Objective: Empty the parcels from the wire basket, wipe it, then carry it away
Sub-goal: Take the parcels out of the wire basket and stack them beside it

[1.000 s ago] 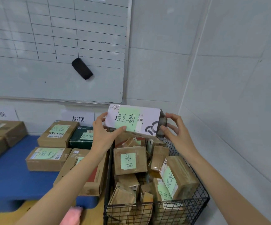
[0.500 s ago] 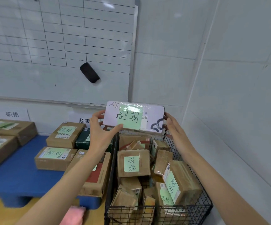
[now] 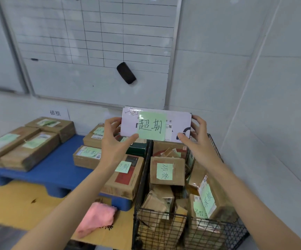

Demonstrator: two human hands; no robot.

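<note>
Lift clear, swing left, set it down flat.
The black wire basket (image 3: 143,177), crammed with brown parcels (image 3: 166,171), sits just below your grip, and the blue plastic pallet (image 3: 55,165) lies down-left of it. Keep the flat white parcel with the green note (image 3: 155,126) level. Your left hand (image 3: 113,141) and right hand (image 3: 198,139) clasp its ends, thumbs at the lower edge, forearms raised.

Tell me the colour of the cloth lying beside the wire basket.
Pink. The cloth shows best in the head view.
</note>
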